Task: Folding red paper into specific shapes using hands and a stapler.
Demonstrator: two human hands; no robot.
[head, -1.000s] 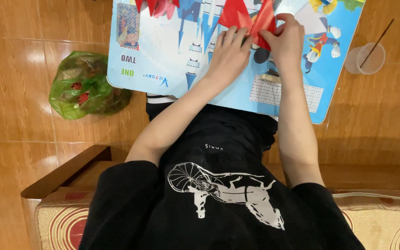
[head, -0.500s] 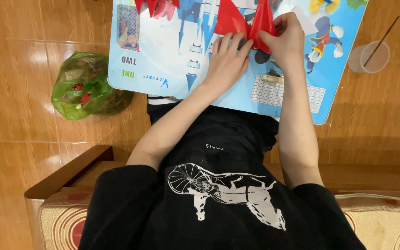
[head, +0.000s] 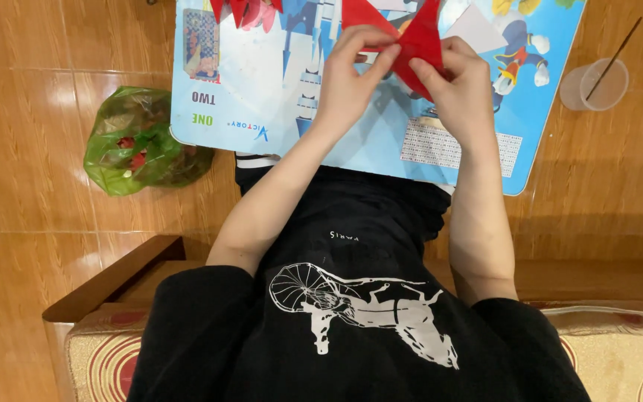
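I see my left hand [head: 351, 82] and my right hand [head: 455, 85] both pinched shut on a folded red paper sheet [head: 411, 37], held between them just above a blue illustrated lap board [head: 262, 97] that rests across my legs. The left thumb and forefinger clamp the paper's near left edge, and the right fingers grip its lower right side, so the two hands almost touch around the fold. The paper looks thin, light and easily creased; I judge it will hold a sharp fold but tear or wrinkle if pulled hard, so the best hold is a light pinch close to the crease rather than at the loose pointed corners. Farther from the left hand lie more red paper pieces [head: 243, 9] at the board's far edge. Off to the left on the tiled floor sits a green plastic bag [head: 139, 141]; right of my right hand stands a clear plastic cup [head: 597, 85] with a thin stick [head: 615, 56] in it.
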